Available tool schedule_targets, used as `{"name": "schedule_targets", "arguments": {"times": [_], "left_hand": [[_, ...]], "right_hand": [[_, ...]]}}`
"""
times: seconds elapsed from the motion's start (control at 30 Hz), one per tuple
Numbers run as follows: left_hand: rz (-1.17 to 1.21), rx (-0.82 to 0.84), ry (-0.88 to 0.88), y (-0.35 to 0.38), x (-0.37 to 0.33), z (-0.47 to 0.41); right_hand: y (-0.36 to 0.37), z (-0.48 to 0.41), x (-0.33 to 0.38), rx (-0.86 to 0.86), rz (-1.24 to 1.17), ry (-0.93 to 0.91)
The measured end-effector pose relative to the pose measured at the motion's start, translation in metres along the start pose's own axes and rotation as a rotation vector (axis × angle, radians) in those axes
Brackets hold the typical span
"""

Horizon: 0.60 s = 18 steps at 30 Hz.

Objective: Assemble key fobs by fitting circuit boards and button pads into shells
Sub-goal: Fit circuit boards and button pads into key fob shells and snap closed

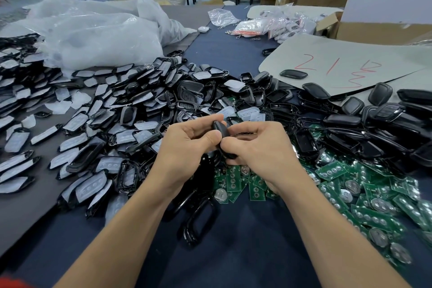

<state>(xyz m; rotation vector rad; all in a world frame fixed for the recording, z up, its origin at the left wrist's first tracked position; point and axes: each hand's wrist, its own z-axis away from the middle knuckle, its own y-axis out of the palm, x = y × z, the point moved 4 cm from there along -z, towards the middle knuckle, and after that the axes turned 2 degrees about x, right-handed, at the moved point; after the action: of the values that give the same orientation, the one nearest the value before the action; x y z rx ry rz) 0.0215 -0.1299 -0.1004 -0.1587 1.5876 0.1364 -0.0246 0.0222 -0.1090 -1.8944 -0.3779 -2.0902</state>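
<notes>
Both hands meet above the middle of the table around one black key fob shell (221,129). My left hand (187,145) grips its left side with thumb and curled fingers. My right hand (254,145) pinches its lower right end, and most of the shell is hidden between the fingers. Green circuit boards (364,196) with round coin cells lie heaped at the right front. Black shells fitted with translucent button pads (98,124) cover the left half. Plain black shell halves (374,121) are piled at the right.
Empty black frames (198,220) lie just under my wrists. Grey cardboard (350,58) with red writing lies at the back right, beside cardboard boxes (385,23). Crumpled clear plastic bags (98,30) fill the back left. Bagged finished fobs (268,27) sit at the far edge.
</notes>
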Motion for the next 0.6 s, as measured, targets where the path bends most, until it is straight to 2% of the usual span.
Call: {"name": "schedule_targets", "arguments": {"times": [0.17, 0.3, 0.6], "left_hand": [[0.043, 0.035, -0.005, 0.0008, -0.0012, 0.0], [0.119, -0.009, -0.022, -0.0006, -0.0005, -0.0001], [0.051, -0.078, 0.017, -0.0056, -0.0015, 0.0009]], "right_hand": [[-0.0013, 0.0005, -0.0003, -0.027, -0.002, 0.018], [-0.0011, 0.0005, 0.0004, -0.037, 0.017, 0.029], [0.0009, 0.003, 0.005, 0.123, 0.027, 0.008]]}}
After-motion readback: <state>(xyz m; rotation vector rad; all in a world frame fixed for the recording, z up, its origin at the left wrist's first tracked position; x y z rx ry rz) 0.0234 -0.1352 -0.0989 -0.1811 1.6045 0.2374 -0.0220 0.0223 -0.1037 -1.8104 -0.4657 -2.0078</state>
